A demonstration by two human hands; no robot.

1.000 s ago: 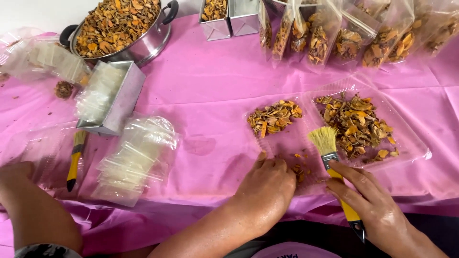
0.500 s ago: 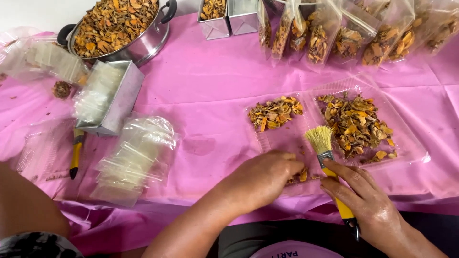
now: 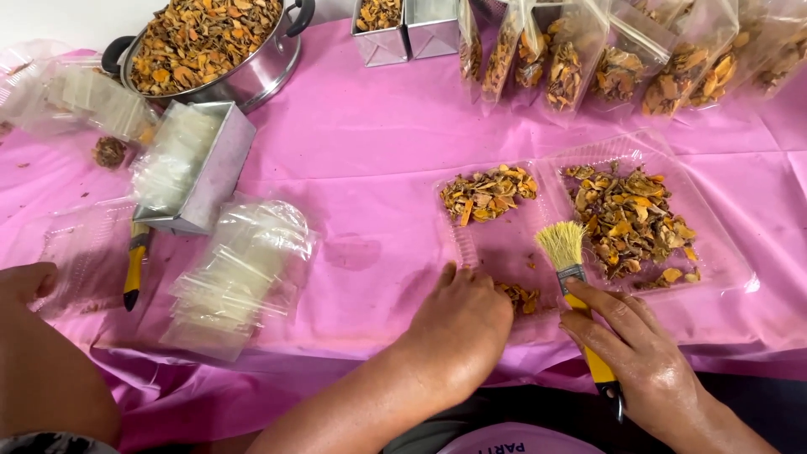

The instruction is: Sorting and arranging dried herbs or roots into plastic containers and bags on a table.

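My right hand (image 3: 643, 357) grips a small paintbrush (image 3: 565, 252) by its yellow handle, the pale bristles pointing up onto a clear plastic tray (image 3: 508, 244). My left hand (image 3: 461, 318) lies palm down at the tray's near left corner, fingers curled beside a small heap of dried orange-brown pieces (image 3: 521, 296). I cannot see what is under its fingers. A second pile (image 3: 487, 192) sits at the tray's far end. The tray's right half holds a larger spread of dried pieces (image 3: 630, 220).
Another person's arm (image 3: 42, 370) rests at the lower left. A stack of clear bags (image 3: 239, 273), a metal box (image 3: 197, 168) of bags and a second yellow-handled brush (image 3: 134, 269) lie left. A pot of dried pieces (image 3: 210, 38) and filled bags (image 3: 622, 59) line the back.
My left hand has slid left along the tray's near edge, uncovering the small heap. The brush has shifted slightly. The other person's arm at the lower left has moved nearer.
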